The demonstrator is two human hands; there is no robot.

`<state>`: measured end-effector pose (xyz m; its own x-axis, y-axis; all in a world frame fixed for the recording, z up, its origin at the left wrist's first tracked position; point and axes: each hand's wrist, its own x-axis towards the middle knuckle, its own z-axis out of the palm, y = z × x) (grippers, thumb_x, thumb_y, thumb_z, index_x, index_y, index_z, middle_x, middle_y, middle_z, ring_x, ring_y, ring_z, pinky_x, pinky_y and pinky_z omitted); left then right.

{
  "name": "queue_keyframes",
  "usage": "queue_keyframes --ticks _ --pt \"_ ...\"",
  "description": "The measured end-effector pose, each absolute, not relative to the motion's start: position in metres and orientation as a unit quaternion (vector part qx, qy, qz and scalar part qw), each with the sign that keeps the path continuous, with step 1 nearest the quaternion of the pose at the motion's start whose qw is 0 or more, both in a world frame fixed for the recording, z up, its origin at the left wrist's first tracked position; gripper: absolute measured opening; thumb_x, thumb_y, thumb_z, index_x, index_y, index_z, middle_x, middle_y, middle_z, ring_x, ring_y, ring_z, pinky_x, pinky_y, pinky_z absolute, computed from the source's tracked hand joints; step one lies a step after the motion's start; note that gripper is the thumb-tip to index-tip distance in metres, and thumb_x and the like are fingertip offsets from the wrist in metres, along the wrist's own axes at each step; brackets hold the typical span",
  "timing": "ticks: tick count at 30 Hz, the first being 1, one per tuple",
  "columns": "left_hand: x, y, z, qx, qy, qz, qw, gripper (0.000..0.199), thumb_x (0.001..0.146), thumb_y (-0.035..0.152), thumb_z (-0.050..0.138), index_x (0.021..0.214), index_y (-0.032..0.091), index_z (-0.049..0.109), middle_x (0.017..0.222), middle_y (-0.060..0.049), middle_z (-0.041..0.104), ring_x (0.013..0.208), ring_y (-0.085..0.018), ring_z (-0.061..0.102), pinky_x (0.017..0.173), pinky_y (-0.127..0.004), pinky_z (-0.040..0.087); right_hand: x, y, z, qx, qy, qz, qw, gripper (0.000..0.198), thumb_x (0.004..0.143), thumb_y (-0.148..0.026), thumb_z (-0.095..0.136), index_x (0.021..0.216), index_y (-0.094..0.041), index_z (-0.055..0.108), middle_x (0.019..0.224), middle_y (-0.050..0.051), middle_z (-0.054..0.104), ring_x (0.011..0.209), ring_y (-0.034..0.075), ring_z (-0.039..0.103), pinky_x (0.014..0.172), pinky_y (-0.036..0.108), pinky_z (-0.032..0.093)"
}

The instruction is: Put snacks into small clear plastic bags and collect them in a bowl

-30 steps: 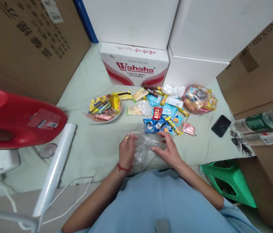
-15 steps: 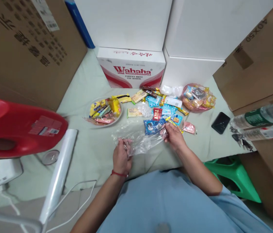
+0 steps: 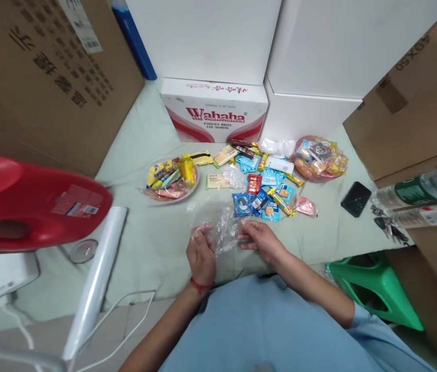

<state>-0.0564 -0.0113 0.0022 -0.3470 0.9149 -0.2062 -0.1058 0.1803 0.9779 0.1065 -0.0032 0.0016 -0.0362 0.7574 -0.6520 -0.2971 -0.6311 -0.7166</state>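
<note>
A see-through plastic bag point(image 3: 224, 225) stretches between my two hands over the front of the table. My left hand point(image 3: 201, 253) is closed on the bag's left side, and a red cord circles that wrist. The fingers of my right hand point(image 3: 262, 240) pinch the bag's right edge. Just beyond them lie a blue snack packet point(image 3: 243, 204), a red packet point(image 3: 254, 183) and a yellow stick-shaped wrapper point(image 3: 282, 202). Packed snacks fill a bowl point(image 3: 191, 195) on the left. Another wrapped bundle of snacks point(image 3: 321, 157) sits at the back right.
A Wahaha carton point(image 3: 216, 116) stands behind the snacks. To the left are a red plastic object point(image 3: 40, 201) and a long white roll point(image 3: 96, 281). A black phone point(image 3: 356, 199), keys point(image 3: 391, 227) and water bottles point(image 3: 431, 186) lie right. A green stool point(image 3: 375, 292) stands below.
My right hand has moved left and slightly down, away from the snack pile and closer to my left hand. The bag now spans a narrower gap. The view has shifted slightly.
</note>
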Motion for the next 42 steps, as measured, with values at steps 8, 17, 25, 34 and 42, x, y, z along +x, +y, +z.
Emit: queue_keyframes --ticks 8,17,25,34,42 --pt "-0.069 0.002 -0.009 0.229 0.633 0.565 0.478 0.065 0.090 0.082 0.049 0.090 0.019 0.067 0.055 0.006 0.048 0.048 -0.010 0.039 0.047 -0.024 0.030 0.125 -0.002 0.002 -0.573 -0.245 0.683 0.382 0.049 0.060 -0.061 0.092 0.074 -0.020 0.070 0.082 0.001 0.070 0.084 0.019 0.070 0.064 0.028 0.059" --pt "-0.074 0.019 -0.016 0.148 0.585 0.595 0.531 0.057 0.089 0.074 0.060 0.089 0.017 0.064 0.051 0.008 0.051 0.038 -0.006 0.034 0.038 -0.019 0.024 0.146 -0.021 0.014 -0.539 -0.209 0.703 0.414 0.044 0.066 -0.054 0.094 0.081 -0.019 0.074 0.091 0.004 0.075 0.085 0.018 0.069 0.072 0.030 0.059" --pt "-0.080 0.025 -0.013 0.092 0.529 0.570 0.622 0.043 0.095 0.059 0.062 0.086 0.017 0.062 0.047 0.009 0.047 0.032 -0.004 0.025 0.035 -0.018 0.020 0.166 -0.025 0.016 -0.517 -0.133 0.724 0.436 0.040 0.066 -0.046 0.096 0.085 -0.018 0.073 0.083 0.003 0.075 0.068 0.011 0.066 0.053 0.019 0.052" --pt "-0.102 0.025 -0.004 0.211 0.539 0.425 0.696 0.063 0.073 0.072 0.079 0.099 0.016 0.063 0.047 0.011 0.043 0.037 -0.004 0.029 0.039 -0.017 0.020 0.212 -0.011 0.013 -0.528 -0.136 0.740 0.394 0.028 0.071 -0.036 0.089 0.077 -0.018 0.069 0.072 0.002 0.071 0.057 0.011 0.061 0.043 0.018 0.042" --pt "-0.120 0.004 -0.006 0.303 0.670 0.499 0.459 0.064 0.067 0.051 0.088 0.112 0.022 0.054 0.090 0.004 0.062 0.066 -0.008 0.055 0.057 -0.020 0.042 0.214 -0.020 0.008 -0.618 -0.289 0.638 0.356 0.050 0.062 -0.061 0.092 0.078 -0.019 0.070 0.077 0.000 0.068 0.076 0.014 0.064 0.071 0.025 0.052"
